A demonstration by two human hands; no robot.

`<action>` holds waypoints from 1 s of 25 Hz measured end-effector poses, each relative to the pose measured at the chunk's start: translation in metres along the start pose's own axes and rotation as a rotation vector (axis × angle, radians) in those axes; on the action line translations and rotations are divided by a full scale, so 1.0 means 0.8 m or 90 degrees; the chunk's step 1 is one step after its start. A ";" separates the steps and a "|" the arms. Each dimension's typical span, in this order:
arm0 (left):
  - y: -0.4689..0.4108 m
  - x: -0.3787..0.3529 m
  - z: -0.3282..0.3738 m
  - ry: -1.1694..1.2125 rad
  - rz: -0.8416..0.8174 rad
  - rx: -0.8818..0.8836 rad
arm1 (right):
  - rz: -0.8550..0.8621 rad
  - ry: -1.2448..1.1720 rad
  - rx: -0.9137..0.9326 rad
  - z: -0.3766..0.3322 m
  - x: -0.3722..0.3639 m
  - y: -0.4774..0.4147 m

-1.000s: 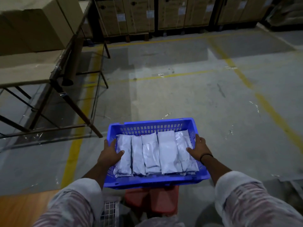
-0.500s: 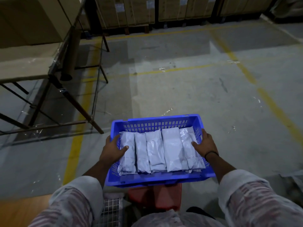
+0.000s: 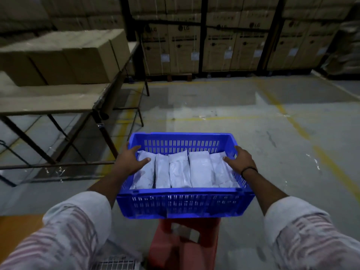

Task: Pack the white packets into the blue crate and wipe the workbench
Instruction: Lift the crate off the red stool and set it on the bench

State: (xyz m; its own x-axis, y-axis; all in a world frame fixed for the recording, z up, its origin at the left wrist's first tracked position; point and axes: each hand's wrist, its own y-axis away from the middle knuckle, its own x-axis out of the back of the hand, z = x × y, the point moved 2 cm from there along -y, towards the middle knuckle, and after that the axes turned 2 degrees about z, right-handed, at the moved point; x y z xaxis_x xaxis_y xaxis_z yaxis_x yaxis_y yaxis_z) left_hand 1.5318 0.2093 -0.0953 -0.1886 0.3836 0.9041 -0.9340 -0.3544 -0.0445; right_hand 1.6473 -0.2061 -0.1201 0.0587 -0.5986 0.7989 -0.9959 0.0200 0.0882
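A view from a person's head, looking down at two hands and a crate in a dim warehouse; far to the left of the fingers stands a table on dark metal legs, with large cardboard boxes on its top; the left hand grips the left wall of a blue crate, its fingers laid along the outside of the rim and its thumb inside, resting on the leftmost packet; between the two sets of fingers, inside the crate, lie the white packets, side by side in a row that fills it from wall to wall, their long sides running away from the person; the right hand grips the right wall in mirror fashion, fingers over the rim on the outside, thumb inside and touching the rightmost packet; a dark wristband circles the right wrist; both forearms come out of pale striped sleeves at the bottom corners; below the fingers, under the near wall of the crate, is a red stool, though whether the crate touches it cannot be told; beyond the fingers stretches a grey concrete floor marked with yellow lines; at its far side, tall stacked cartons fill the background.
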 end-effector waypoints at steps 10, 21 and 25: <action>0.178 0.249 0.076 -0.061 0.264 0.001 | 0.095 -0.047 0.273 -0.132 0.182 0.101; 0.597 0.385 -0.049 -0.140 0.364 0.266 | -0.070 -0.158 0.519 -0.277 0.107 0.380; 0.763 0.415 -0.109 -0.164 0.402 0.364 | -0.156 -0.166 0.583 -0.328 0.050 0.514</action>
State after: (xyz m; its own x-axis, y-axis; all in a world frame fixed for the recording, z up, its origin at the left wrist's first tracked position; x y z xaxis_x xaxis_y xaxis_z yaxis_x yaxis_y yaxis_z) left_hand 0.8728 0.1946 0.1404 -0.4781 -0.2065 0.8537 -0.3718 -0.8330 -0.4097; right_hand 1.2578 -0.0118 0.1038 0.3637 -0.6637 0.6536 -0.6325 -0.6911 -0.3498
